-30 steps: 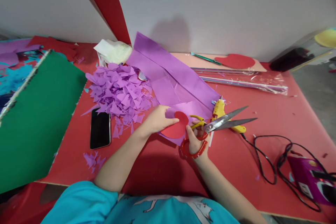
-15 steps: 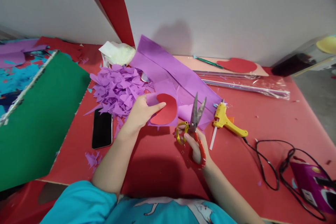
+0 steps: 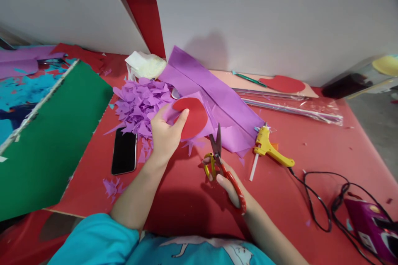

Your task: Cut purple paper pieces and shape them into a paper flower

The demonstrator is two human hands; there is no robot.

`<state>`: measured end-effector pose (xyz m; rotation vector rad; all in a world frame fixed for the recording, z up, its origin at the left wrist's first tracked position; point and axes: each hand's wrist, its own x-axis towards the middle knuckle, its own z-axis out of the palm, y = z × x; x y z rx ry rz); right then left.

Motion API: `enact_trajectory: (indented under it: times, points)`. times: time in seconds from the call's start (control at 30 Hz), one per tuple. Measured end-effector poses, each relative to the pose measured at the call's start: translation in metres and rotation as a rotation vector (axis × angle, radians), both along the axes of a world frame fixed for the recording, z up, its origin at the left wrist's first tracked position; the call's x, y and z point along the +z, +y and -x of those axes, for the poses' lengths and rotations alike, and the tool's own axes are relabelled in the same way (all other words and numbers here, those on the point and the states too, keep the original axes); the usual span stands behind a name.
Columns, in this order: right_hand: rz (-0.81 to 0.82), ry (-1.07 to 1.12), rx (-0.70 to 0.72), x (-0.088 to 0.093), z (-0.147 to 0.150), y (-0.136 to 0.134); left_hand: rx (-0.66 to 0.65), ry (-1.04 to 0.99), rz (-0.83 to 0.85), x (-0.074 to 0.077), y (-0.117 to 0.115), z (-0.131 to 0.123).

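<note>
My left hand pinches a red rounded paper shape against a purple paper piece, thumb on top. In my right hand are scissors with one red and one yellow handle. Their blades are parted and point up, close to the lower right edge of the purple piece. Behind my left hand lies a heap of purple paper cutouts. Long purple sheets stretch behind the held papers.
A black phone and a green board are at the left. On the right are a yellow glue gun with its cord, a purple box and plastic-wrapped sticks. A white panel stands behind.
The held papers have tilted and moved slightly up and left. The scissors have moved left and down, with their blades less widely parted and nearer the purple paper. The view has shifted slightly.
</note>
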<state>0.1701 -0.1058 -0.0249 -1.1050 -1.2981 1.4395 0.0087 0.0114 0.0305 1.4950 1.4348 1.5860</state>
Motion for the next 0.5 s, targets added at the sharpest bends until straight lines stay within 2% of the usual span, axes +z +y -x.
enact_trajectory:
  times: [0.13,0.3,0.4,0.5]
  points:
    - [0.005,0.003,0.018,0.0,0.003,-0.001,0.091,0.231,-0.151,0.006,-0.006,0.001]
    - [0.036,0.011,-0.068,0.004,0.011,0.001,0.056,0.359,-0.259,0.005,-0.012,-0.002]
    - [0.022,-0.018,-0.12,0.005,0.013,0.002,0.037,0.358,-0.244,0.006,-0.014,-0.004]
    - [0.007,-0.049,-0.198,0.005,0.014,0.002,0.039,0.341,-0.158,0.007,-0.015,-0.005]
